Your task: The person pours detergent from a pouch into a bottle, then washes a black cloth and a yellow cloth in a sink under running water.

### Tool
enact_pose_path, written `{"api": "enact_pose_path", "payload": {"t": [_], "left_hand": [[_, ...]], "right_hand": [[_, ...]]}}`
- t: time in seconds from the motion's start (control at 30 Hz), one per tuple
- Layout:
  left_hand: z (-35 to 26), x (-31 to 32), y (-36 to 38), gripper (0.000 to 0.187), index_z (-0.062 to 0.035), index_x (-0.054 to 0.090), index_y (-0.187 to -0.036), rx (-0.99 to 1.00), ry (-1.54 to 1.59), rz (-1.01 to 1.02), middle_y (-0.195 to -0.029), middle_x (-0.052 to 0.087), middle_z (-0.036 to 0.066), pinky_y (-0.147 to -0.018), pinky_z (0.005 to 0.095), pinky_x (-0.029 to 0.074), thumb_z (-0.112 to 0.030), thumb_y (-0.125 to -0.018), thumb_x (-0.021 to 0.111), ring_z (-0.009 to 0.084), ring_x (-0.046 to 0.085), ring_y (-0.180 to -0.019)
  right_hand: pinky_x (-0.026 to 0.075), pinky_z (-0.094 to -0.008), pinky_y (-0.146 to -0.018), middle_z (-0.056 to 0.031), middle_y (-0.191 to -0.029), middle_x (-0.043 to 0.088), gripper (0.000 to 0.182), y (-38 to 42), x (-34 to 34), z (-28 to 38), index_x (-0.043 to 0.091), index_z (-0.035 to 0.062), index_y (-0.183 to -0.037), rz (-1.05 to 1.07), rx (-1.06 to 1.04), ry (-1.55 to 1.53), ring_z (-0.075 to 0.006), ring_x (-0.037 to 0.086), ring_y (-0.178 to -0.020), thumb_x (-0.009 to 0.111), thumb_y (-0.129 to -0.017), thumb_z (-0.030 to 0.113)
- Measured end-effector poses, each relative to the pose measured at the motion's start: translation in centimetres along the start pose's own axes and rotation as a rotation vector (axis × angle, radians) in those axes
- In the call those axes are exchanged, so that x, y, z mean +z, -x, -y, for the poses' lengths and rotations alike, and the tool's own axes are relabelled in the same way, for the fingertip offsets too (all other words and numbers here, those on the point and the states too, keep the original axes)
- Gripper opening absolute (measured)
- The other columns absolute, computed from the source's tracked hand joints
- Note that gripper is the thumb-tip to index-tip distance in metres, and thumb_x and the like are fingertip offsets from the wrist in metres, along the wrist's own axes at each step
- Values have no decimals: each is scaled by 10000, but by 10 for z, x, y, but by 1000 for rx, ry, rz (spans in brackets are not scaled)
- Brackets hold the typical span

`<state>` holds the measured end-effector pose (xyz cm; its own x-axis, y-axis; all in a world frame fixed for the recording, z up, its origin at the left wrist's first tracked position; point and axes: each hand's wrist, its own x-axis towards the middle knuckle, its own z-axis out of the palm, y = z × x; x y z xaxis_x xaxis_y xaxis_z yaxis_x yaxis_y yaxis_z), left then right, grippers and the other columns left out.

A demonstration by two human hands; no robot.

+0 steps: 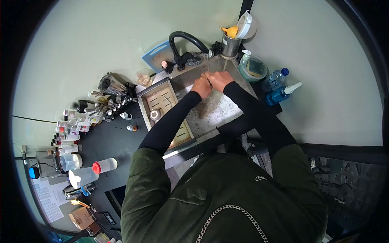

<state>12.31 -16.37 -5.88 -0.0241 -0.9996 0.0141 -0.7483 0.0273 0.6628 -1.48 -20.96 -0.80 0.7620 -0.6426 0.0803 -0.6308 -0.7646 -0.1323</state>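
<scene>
Both hands meet over the far end of the steel sink (pixel 227 109), under the black curved faucet (pixel 184 42). The left hand (pixel 202 86) and the right hand (pixel 220 79) press against each other, the fingers curled together and overlapping; whether anything lies between them cannot be told. Both arms are in black sleeves and reach out from a dark green jacket that fills the near part of the view. The sink floor below the hands is wet and speckled with foam.

Just left of the basin, a tan tray (pixel 166 107) sits in a second compartment, with a small round cup (pixel 155 115) resting on it. A blue cutting board (pixel 156 54) leans against the wall to the far left of the faucet. Beyond the sink's far right corner stands a metal canister (pixel 230 45) holding a yellow funnel (pixel 231 30). To the right of the sink are a clear bowl with a sponge (pixel 253 69), a water bottle with a blue cap (pixel 275 79) and a blue spray bottle (pixel 281 94).

The dark worktop (pixel 111 139) to the left carries a crowd of small bottles (pixel 71 127), metal bar tools (pixel 111 87), and, nearer, a white squeeze bottle with a red cap (pixel 104 165).
</scene>
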Motion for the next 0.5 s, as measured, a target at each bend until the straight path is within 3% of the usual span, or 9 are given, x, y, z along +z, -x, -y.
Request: {"api": "enact_pose_path", "payload": {"t": [0.07, 0.13, 0.27, 0.43, 0.5], "left_hand": [[-1, 8, 12, 439, 38, 449, -1175, 23, -9, 6, -1108, 601, 308, -902, 486, 476, -151, -826, 639, 478, 573, -1061], [-5, 12, 26, 430, -29, 492, -1198, -94, 87, 94, -1167, 559, 271, -924, 442, 465, -187, -824, 632, 441, 554, -1092], [6, 21, 27, 331, -7, 541, -1104, 109, 133, -45, -1078, 575, 254, -879, 434, 462, -140, -817, 635, 432, 564, -1029], [-26, -13, 43, 297, 8, 549, -1056, 62, 289, -93, -1039, 580, 244, -864, 434, 461, -77, -790, 652, 434, 565, -999], [-33, -24, 42, 330, 4, 543, -1062, 86, 289, -119, -1022, 595, 230, -866, 416, 467, -66, -773, 687, 409, 585, -1002]], "right_hand": [[534, -492, -644, -201, -797, 682, 240, 11, 8, 4, 559, 49, -1003, 20, -27, -3, -378, 685, -771, 639, -805, 158], [532, -493, -630, -200, -781, 681, 250, 16, 18, 3, 570, 54, -1016, 37, -50, -8, -371, 688, -757, 639, -805, 170], [526, -490, -615, -165, -749, 675, 250, 20, 11, 7, 550, 93, -1010, -1, -104, 6, -366, 681, -732, 647, -787, 155], [516, -483, -586, -120, -763, 671, 321, 25, -21, 15, 523, 119, -1036, -99, -197, -12, -362, 673, -716, 681, -758, 143], [527, -473, -579, -113, -801, 687, 229, 24, -39, 19, 515, 120, -1011, -135, -217, -2, -349, 682, -732, 619, -807, 129]]}}
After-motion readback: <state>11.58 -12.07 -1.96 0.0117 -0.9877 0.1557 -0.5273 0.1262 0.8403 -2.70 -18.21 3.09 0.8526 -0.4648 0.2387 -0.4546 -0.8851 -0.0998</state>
